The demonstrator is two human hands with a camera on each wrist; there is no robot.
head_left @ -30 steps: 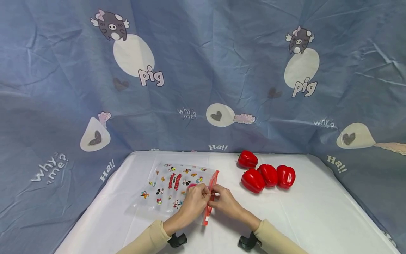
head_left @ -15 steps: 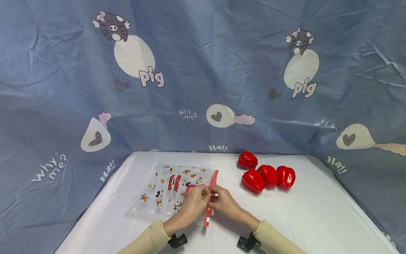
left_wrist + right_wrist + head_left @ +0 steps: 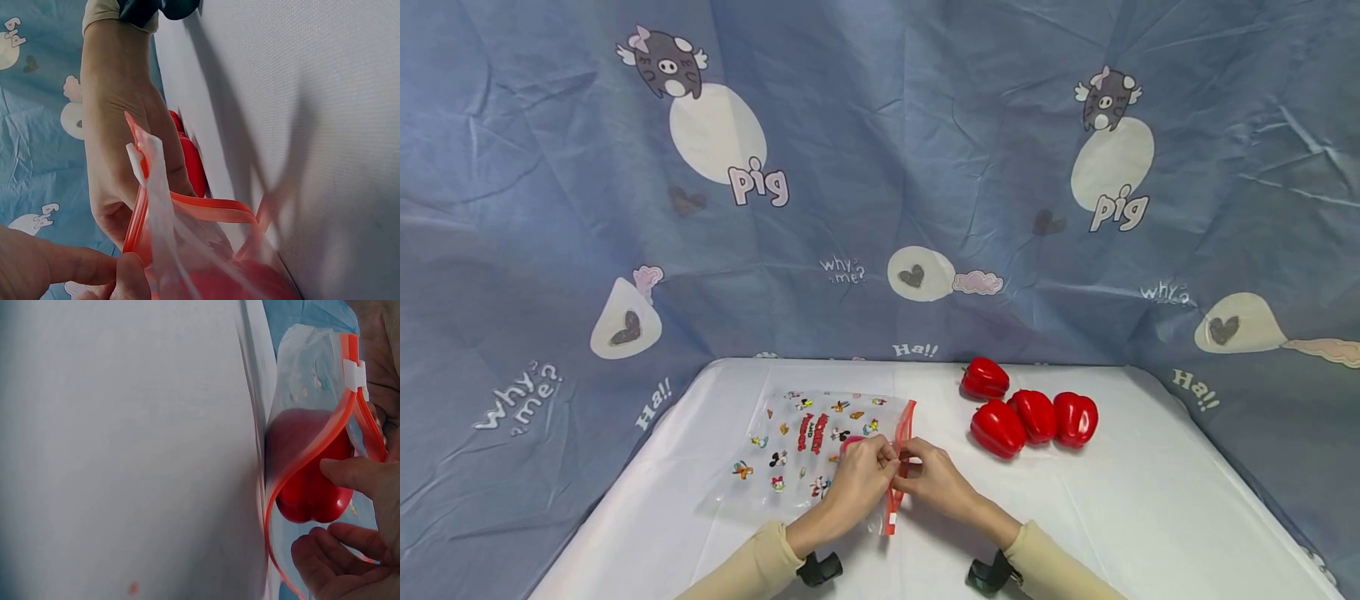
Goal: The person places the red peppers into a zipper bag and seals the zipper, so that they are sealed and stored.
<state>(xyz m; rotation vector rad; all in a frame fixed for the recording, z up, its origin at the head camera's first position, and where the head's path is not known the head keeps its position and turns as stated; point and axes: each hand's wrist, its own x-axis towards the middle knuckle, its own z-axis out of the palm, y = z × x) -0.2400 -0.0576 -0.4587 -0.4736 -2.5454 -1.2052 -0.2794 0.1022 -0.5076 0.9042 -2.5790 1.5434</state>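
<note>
A clear zip bag [image 3: 752, 492] with cartoon prints lies on the table, its red-edged mouth facing right. My left hand [image 3: 861, 479] pinches the red zip strip [image 3: 139, 219] between thumb and fingers. At the mouth is my right hand [image 3: 936, 483], its thumb [image 3: 353, 472] overlapping a red bell pepper [image 3: 315, 494] inside the bag, its other fingers loosely bent below with a gap from the thumb. The mouth gapes around that pepper in the right wrist view. A white slider [image 3: 355, 375] sits on the strip at one end.
Several more red bell peppers [image 3: 997, 427] rest together at the back right of the white-covered table [image 3: 1112, 517]. Behind the table hangs a blue curtain [image 3: 820, 208] printed with pigs.
Both hands stay in nearly the same place at the bag's mouth. The bag's near corner has shifted very slightly toward me. The loose peppers have not moved.
</note>
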